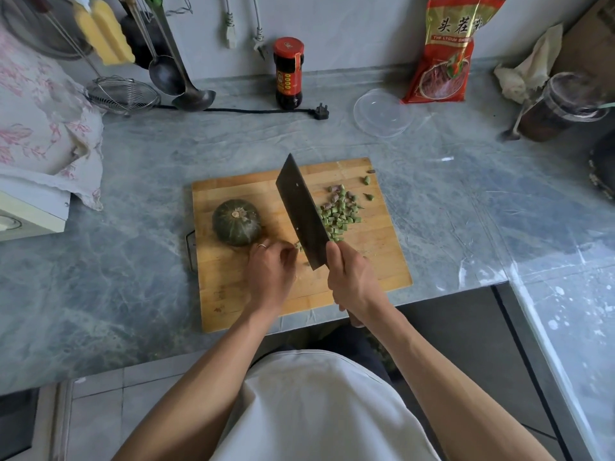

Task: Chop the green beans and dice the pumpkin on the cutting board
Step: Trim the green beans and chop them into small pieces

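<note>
We are gripping the cleaver [301, 211] with our right hand [352, 281], fingers wrapped tight around its handle, and the dark blade is tilting up and away from us over the middle of the cutting board [372, 261]. Our left hand [271, 271] is resting on the board just left of the blade's heel, its fingertips curled and pinching the last short bit of green bean [297, 246] (most of it is hidden under the fingers). The chopped green beans [339, 212] are lying in a loose pile right of the blade, touching its far face, with a few strays near the board's far right corner. The whole pumpkin [237, 222], stem up, is sitting on the left part of the board, just beyond our left knuckles and close to touching them.

Around the board, on the marbled counter [133, 261], a sauce bottle [288, 73] is standing by the wall with a black plug [321, 111] lying at its foot. A clear plastic lid [382, 113] is lying to its right, in front of a red packet [442, 51] leaning on the wall. A wire strainer [124, 94] and ladles [186, 84] are hanging down at the far left, and a floral cloth [43, 121] is covering something at the left edge.
</note>
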Motion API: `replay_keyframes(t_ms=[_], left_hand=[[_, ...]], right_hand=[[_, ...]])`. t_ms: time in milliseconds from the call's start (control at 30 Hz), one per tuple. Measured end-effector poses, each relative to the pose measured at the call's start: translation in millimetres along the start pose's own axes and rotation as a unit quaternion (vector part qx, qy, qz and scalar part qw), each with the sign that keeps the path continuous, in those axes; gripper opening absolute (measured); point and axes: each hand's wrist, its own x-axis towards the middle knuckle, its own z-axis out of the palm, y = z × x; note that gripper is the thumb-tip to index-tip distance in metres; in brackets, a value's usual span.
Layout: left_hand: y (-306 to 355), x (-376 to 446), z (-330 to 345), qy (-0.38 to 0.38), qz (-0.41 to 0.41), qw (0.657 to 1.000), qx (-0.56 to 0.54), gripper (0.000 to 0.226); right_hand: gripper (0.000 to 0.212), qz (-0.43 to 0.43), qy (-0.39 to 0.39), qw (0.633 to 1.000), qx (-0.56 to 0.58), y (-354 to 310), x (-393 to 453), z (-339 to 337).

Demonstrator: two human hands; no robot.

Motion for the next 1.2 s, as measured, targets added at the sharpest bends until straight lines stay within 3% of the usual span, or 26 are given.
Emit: replay_keyframes(t_ms=[167, 367, 600, 767, 1033, 1200], left_hand=[[-3.6, 1.7, -4.7, -0.017, -0.034, 0.997, -0.066, 0.011], [-8.5, -15.7, -9.6, 0.008, -0.055, 0.993, -0.107, 0.016], [-9.6, -26.9, -7.1, 0.03, -0.067, 0.993, -0.094, 0.017], [-9.4, -27.4, 5.3, 0.042, -0.005, 0.999, -0.025, 0.021], [20.0, -21.1, 41.5, -0.003, -0.017, 0.998, 0.064, 0.073], [50.7, 4.5, 70.8, -0.036, -0.08, 0.993, 0.079, 0.083]], right_hand=[[0.046, 0.023, 0.005, 0.997, 0.08, -0.2, -2.1, -15.0], [0.043, 0.061, -0.05, 0.981, 0.175, 3.1, -14.2, -0.6], [0.044, 0.061, -0.059, 0.988, 0.13, 21.8, -9.0, -3.1], [0.045, 0.056, -0.023, 0.992, 0.107, 25.6, 10.0, -23.9], [0.05, 0.008, -0.049, 0.995, 0.083, 19.9, 23.5, -64.6], [0.048, -0.008, -0.022, 0.996, 0.083, 20.2, 36.6, -102.1]])
